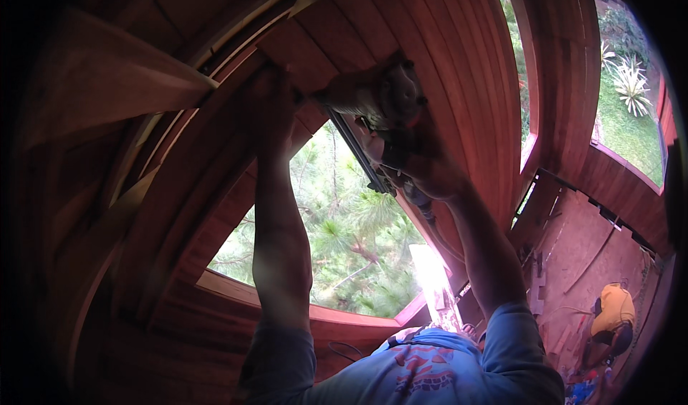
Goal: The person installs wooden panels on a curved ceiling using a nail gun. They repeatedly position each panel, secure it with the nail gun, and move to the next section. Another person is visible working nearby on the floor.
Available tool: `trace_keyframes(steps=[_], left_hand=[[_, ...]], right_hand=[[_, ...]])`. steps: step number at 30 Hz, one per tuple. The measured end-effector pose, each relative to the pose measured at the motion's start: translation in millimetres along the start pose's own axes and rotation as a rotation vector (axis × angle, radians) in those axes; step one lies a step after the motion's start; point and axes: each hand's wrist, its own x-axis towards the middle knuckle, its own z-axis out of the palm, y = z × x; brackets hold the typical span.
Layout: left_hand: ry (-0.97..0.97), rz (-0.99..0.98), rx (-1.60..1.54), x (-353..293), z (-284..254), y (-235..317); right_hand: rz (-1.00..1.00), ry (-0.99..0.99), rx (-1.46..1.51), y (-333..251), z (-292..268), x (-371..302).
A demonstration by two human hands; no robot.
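My right hand (426, 163) is wrapped round the handle of a nail gun (398, 95), raised overhead. Its nose points left, toward the reddish wooden boards (315, 50) above the window opening. A long dark magazine (357, 150) slants down from the nose, and an air hose (443, 236) trails below the handle. To the left of the nose, my left hand (271, 89) reaches up to the boards, in deep shadow. I cannot make out its fingers or whether it grips a board edge.
Behind my arms, a window opening (344, 240) looks onto trees. Two more openings on the right show a garden (634, 118). Wooden beams (107, 82) cross the upper left. Far below at right, a person in a yellow top (615, 310) bends near scattered items on the floor (580, 240).
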Motion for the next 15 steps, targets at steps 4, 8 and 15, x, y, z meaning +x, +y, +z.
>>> trace_keyframes(steps=[4, 8, 15], left_hand=[[0.067, -0.072, -0.14, 1.5, -2.9, 2.7], [0.043, -0.012, -0.094, 2.1, -6.6, 5.6], [0.045, 0.03, -0.192, 6.6, -5.4, -7.4]], right_hand=[[-0.006, 0.001, -0.002, -1.1, 0.4, 2.1], [-0.008, 0.002, -0.015, -3.2, 0.8, 1.7], [-0.036, 0.011, -0.001, -0.1, 0.9, 1.2]])
